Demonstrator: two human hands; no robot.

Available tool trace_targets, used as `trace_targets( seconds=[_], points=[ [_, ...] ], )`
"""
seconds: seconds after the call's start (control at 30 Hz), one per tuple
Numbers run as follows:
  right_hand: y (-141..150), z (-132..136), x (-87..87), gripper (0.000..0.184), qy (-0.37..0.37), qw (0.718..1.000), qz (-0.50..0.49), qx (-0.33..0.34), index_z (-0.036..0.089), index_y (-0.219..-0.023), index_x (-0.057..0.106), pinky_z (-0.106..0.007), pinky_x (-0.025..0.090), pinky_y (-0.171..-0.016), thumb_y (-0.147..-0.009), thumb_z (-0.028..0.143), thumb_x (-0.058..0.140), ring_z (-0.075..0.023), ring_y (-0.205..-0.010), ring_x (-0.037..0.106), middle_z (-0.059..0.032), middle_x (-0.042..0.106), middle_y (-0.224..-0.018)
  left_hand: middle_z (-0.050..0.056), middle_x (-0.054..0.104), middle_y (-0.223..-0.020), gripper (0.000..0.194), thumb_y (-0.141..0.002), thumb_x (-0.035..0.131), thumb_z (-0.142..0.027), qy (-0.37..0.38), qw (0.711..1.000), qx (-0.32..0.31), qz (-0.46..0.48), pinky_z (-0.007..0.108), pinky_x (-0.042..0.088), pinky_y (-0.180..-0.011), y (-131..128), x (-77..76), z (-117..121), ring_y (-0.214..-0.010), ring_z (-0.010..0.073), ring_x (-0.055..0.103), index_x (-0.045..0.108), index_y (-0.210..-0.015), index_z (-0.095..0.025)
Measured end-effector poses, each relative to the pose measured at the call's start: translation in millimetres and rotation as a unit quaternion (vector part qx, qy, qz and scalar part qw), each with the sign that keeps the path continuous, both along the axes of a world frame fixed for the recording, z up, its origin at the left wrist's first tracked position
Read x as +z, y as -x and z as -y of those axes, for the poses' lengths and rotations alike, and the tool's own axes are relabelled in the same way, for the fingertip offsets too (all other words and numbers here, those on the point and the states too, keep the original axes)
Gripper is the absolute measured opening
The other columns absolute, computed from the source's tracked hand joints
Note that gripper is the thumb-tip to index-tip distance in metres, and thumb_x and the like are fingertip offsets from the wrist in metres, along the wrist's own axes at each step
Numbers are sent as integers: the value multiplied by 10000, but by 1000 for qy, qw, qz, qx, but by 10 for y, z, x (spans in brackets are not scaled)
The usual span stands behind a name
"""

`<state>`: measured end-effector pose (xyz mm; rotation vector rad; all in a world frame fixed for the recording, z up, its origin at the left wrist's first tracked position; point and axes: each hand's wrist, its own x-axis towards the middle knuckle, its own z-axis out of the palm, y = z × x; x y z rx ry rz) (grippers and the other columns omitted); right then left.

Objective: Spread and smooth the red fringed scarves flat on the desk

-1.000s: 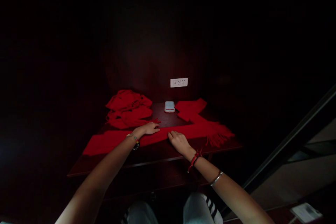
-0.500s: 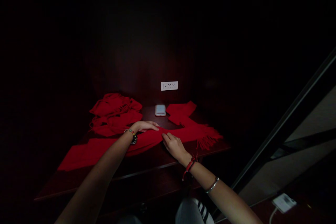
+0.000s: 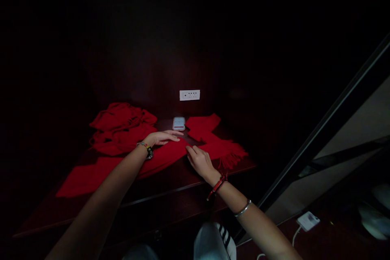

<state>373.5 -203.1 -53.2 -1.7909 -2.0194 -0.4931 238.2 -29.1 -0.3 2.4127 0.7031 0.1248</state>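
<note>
A long red scarf [image 3: 164, 160] stretches across the dark wooden table [image 3: 158, 189], its fringe [image 3: 230, 160] lying near the right end. My left hand [image 3: 164, 137] rests over the scarf's far edge with fingers stretched out and nearly flat. Just to its right, my right hand [image 3: 199, 161] is closed, thumb and fingertips pinched on the near side of the scarf. More red fabric [image 3: 202, 126] lies folded beyond the right hand, and whether it is part of the same scarf I cannot tell.
A crumpled heap of red scarves [image 3: 122, 120] lies at the back left. A phone [image 3: 178, 123] with a lit screen sits below the wall socket [image 3: 189, 95]. At right, a slanted framed panel [image 3: 304, 162] rises beside the table. A white device with a cable [image 3: 308, 221] lies lower right.
The view has shifted slightly, so everything sits further left and a bit higher. My left fingers are lifted and straighter; the right hand stays pinched at the scarf.
</note>
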Motion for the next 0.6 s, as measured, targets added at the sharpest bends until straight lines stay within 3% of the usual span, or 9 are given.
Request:
trace_targets(
  seconds=[0.1, 0.17, 0.27, 0.33, 0.47, 0.6],
  points=[
    [-144, -7, 103, 330, -28, 999, 32, -12, 144, -1143, 467, -268, 386, -699, -840, 175, 341, -180, -781, 524, -102, 579, -855, 47, 537, -1145, 461, -733, 537, -249, 127, 990, -12, 57, 257, 417, -778, -178, 194, 11, -962, 137, 522, 452, -1186, -229],
    [-289, 14, 200, 335, -41, 997, 44, -40, 137, -1142, 466, -272, 377, -687, -836, 172, 334, -183, -757, 521, -102, 586, -842, 75, 540, -1133, 496, -705, 557, -215, 168, 982, -14, 89, 269, 415, -780, -384, 328, 30, -945, 145, 530, 452, -1188, -179],
    [-564, 87, 341, 344, -54, 992, 56, -98, 135, -1155, 447, -265, 363, -656, -837, 178, 324, -181, -726, 517, -93, 586, -820, 74, 547, -1120, 493, -684, 574, -219, 164, 981, -6, 102, 260, 420, -756, -774, 460, 62, -918, 148, 537, 474, -1164, -172],
    [-770, 148, 395, 353, -52, 988, 69, -129, 140, -1172, 428, -259, 354, -638, -835, 177, 328, -180, -721, 511, -88, 580, -813, 58, 548, -1123, 477, -687, 571, -238, 146, 984, -11, 99, 250, 423, -745, -1057, 470, 79, -918, 148, 535, 482, -1153, -185],
    [-1161, 252, 312, 367, -24, 979, 112, -168, 158, -1177, 431, -253, 346, -628, -816, 154, 364, -182, -740, 490, -93, 564, -835, 68, 556, -1116, 466, -736, 511, -224, 61, 995, -31, 69, 253, 429, -755, -1594, 273, 151, -926, 157, 539, 441, -1192, -158],
    [-1439, 304, -9, 387, 3, 974, 143, -178, 176, -1177, 445, -265, 360, -667, -798, 124, 390, -198, -827, 465, -107, 544, -939, 86, 527, -1157, 460, -729, 501, -157, -29, 998, -40, 47, 234, 395, -830, -1944, -122, 334, -999, 163, 507, 446, -1183, -115]
  ],
)
